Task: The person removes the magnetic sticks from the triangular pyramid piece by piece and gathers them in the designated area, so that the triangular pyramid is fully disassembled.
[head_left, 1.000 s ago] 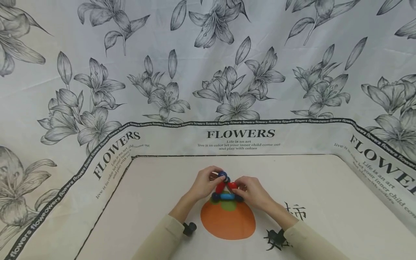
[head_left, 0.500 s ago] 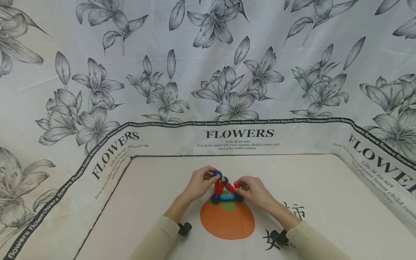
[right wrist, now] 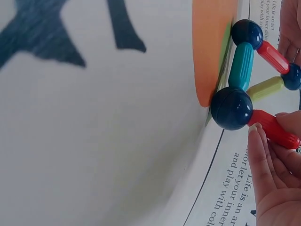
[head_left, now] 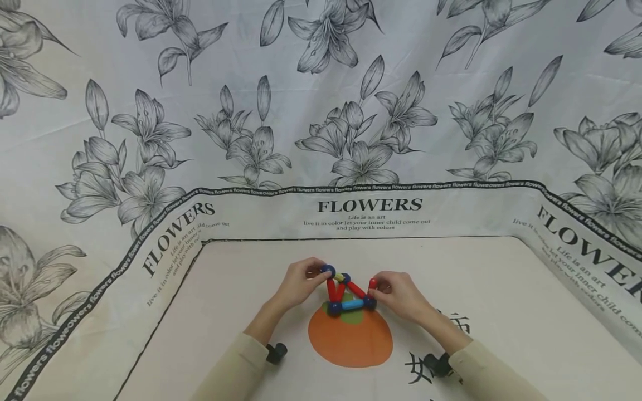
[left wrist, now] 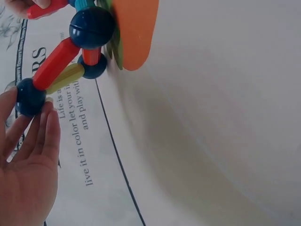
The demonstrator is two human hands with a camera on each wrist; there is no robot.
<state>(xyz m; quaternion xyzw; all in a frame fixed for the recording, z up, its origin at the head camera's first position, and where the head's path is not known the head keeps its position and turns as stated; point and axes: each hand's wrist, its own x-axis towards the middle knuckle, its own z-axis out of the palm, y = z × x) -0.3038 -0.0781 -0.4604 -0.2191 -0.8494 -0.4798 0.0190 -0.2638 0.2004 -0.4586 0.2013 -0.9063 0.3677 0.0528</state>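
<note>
A magnetic ball-and-rod frame stands at the centre of the head view, its light blue rod (head_left: 353, 304) lying between two dark blue balls. My left hand (head_left: 297, 285) pinches another dark blue ball (left wrist: 31, 97) at the raised left corner. From that ball a red rod (left wrist: 56, 63) and a yellow-green rod (left wrist: 67, 78) run to other balls. My right hand (head_left: 403, 294) pinches a red rod (right wrist: 274, 128) between thumb and fingers. The lower end of this rod meets the near right ball (right wrist: 231, 108), and its other end joins no ball.
Beneath the frame is an orange persimmon picture (head_left: 350, 340) with a green top, printed on the pale tabletop cloth (head_left: 241, 273). Black printed characters (head_left: 418, 367) lie to the right. A flower-patterned curtain (head_left: 271, 217) rises behind.
My left hand has moved left and slightly down with its blue ball, and the yellow-green rod has come into view. My right hand has shifted a little right with the red rod.
</note>
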